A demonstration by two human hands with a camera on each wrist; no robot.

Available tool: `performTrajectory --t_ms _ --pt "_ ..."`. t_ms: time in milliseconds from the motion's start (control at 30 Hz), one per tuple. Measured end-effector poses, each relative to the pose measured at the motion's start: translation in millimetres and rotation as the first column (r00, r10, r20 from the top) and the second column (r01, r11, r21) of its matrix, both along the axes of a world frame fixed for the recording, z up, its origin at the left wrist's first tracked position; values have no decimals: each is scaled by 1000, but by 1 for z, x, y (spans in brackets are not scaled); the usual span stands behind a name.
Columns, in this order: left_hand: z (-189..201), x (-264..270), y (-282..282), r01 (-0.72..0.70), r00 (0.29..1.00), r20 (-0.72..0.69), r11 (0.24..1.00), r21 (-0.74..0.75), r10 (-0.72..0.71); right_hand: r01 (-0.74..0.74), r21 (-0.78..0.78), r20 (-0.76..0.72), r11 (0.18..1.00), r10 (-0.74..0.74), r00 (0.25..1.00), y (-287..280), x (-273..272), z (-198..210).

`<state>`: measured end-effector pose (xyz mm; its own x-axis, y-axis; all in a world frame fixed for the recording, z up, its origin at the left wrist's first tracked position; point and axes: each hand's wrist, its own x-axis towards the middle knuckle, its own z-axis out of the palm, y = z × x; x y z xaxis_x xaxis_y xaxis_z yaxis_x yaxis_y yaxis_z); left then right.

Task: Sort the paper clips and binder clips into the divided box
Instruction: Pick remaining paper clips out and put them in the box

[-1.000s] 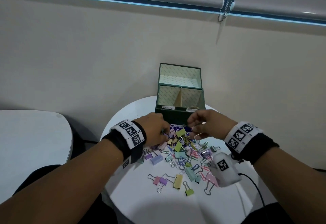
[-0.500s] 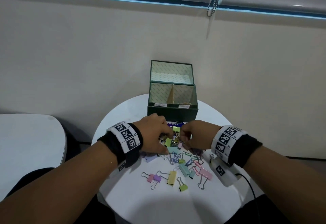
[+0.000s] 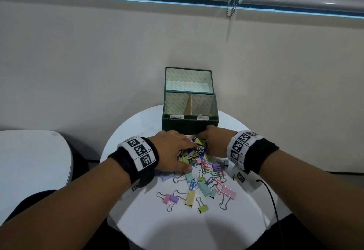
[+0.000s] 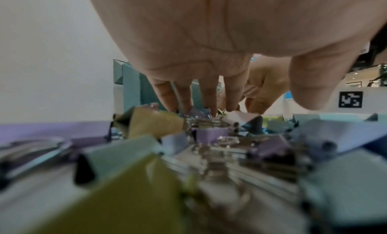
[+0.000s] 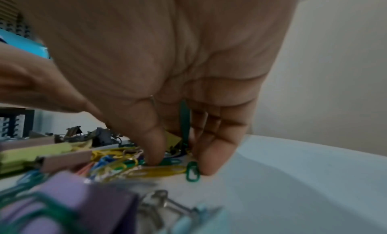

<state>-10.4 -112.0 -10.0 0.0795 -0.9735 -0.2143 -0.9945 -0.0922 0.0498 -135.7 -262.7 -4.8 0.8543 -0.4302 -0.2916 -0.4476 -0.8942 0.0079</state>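
Both hands rest on the heap of clips (image 3: 201, 161) lying on the round white table (image 3: 246, 216), just in front of the open green divided box (image 3: 190, 125). Left hand (image 3: 173, 151): fingers spread, tips down among binder clips; whether its grip holds one cannot be told. Right hand (image 3: 215, 141): fingertips (image 5: 155, 156) pressed into coloured paper clips (image 5: 159, 170), its grip likewise unclear.

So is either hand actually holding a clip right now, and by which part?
It cannot be told. The right hand has its fingertips down among the paper clips, the left hand lies on the pile; no lifted clip shows.
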Motion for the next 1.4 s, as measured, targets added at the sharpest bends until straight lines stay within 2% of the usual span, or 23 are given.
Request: performTrajectory --t_ms 167,267,367,467,533,600,633,667,700,733,800,867,933,1100,1300,1400 --pt "3 1 3 -93 990 102 993 -76 100 89 94 52 992 -94 994 4 -5 -2" --pt "3 0 1 -71 994 71 987 -144 82 77 195 74 978 -93 993 7 -8 3" --pt "2 -3 0 -52 996 59 990 -133 60 70 298 127 952 -113 986 8 -11 11" --pt "2 -6 -3 -25 998 59 991 -128 33 116 425 218 898 -225 950 -3 -17 18" --pt "3 -10 -5 0 997 71 993 -114 8 140 626 259 767 -374 890 -11 -22 22" --pt "5 -13 -8 21 997 73 995 -94 -14 118 847 235 519 -563 792 -15 -28 24" --pt "6 -15 -9 26 998 58 996 -90 -21 101 904 203 416 -624 754 -16 -31 24" --pt "6 -16 -10 31 999 35 995 -93 -28 112 923 172 369 -653 737 -18 -34 25" --pt "6 -17 -10 35 999 7 994 -103 -34 149 909 156 389 -649 744 -19 -36 24" --pt "6 -17 -11 34 999 -16 993 -113 -36 197 854 163 482 -607 778 -18 -38 24" --pt "5 -17 -10 17 999 -43 993 -120 -23 255 614 146 747 -424 894 -14 -40 25" --pt "3 -18 -10 3 999 -42 992 -123 -8 203 354 54 913 -236 970 -8 -38 22" --pt "2 -17 -9 -1 1000 -17 989 -145 -1 182 248 14 952 -191 981 -3 -38 16" --pt "3 -15 -12 -10 1000 -2 985 -171 10 167 87 5 982 -168 986 -7 -40 5" --pt "10 -17 -30 77 986 150 996 -39 -70 119 164 31 979 -126 992 -4 -39 2" --pt "19 -27 -46 120 985 125 993 8 -121 94 140 9 986 -96 995 0 -36 0"
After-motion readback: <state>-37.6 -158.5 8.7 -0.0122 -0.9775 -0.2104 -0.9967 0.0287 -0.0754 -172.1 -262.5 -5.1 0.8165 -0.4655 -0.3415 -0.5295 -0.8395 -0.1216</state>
